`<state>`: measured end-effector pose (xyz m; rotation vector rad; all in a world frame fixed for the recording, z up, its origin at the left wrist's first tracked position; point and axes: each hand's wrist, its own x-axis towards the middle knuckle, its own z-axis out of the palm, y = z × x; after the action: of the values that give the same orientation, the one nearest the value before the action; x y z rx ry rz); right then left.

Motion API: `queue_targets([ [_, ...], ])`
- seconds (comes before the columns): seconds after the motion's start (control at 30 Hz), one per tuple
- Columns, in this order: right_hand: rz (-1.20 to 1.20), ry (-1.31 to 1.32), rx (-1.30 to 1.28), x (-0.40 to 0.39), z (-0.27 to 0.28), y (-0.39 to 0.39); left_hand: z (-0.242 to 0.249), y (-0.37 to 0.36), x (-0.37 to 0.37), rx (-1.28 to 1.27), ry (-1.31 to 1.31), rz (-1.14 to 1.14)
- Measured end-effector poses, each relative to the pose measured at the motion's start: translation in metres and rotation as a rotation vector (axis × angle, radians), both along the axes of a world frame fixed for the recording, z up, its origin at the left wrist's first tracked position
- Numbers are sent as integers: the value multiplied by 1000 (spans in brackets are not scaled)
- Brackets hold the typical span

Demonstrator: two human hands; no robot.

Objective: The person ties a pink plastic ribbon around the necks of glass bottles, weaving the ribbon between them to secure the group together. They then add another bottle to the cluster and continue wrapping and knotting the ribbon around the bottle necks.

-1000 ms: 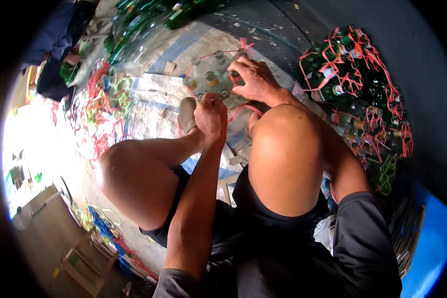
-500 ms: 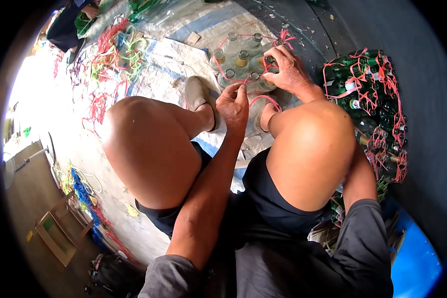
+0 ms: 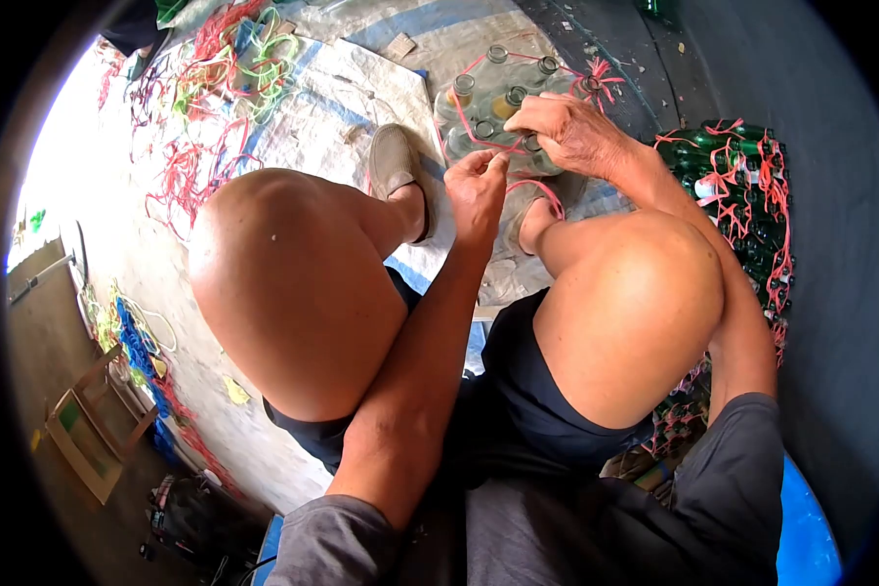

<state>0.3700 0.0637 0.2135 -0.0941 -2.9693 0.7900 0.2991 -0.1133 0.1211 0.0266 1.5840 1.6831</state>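
Note:
Several clear glass bottles (image 3: 465,109) stand upright in a cluster between and beyond my feet. Pink twine (image 3: 462,119) runs around and between their necks, with a frayed bunch (image 3: 601,80) at the right. My left hand (image 3: 478,190) is at the near side of the cluster, thumb and forefinger pinched on the pink twine. Over the right-hand bottles reaches my right hand (image 3: 571,134), palm down, fingers bent around the neck area; its fingertips are partly hidden, so what they hold is unclear.
Green bottles (image 3: 752,205) tied with pink twine lie at the right. Tangled red and green twine (image 3: 227,73) is on the white sheet (image 3: 332,112) at the upper left. Part of another person (image 3: 132,29) shows at the top left. A wooden frame (image 3: 93,439) lies lower left.
My right hand has shifted from the cluster's right edge inward over the necks, its fingers curling. The left hand is slightly farther right, still pinching twine. The view has shifted slightly.

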Motion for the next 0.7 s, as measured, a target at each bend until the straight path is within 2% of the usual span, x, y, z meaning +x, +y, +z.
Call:
queue_targets([
  [0.17,-6,-275,-90,-13,-7,1,-10,6,-4,-73,89,-10],
  [0.4,67,-431,-300,-27,-15,8,-15,12,-5,-132,143,14],
  [0.6,52,-578,-263,-36,-6,5,-8,12,-6,-319,266,19],
  [0.7,117,-513,-121,-34,-5,2,-6,13,-8,-353,284,14],
])
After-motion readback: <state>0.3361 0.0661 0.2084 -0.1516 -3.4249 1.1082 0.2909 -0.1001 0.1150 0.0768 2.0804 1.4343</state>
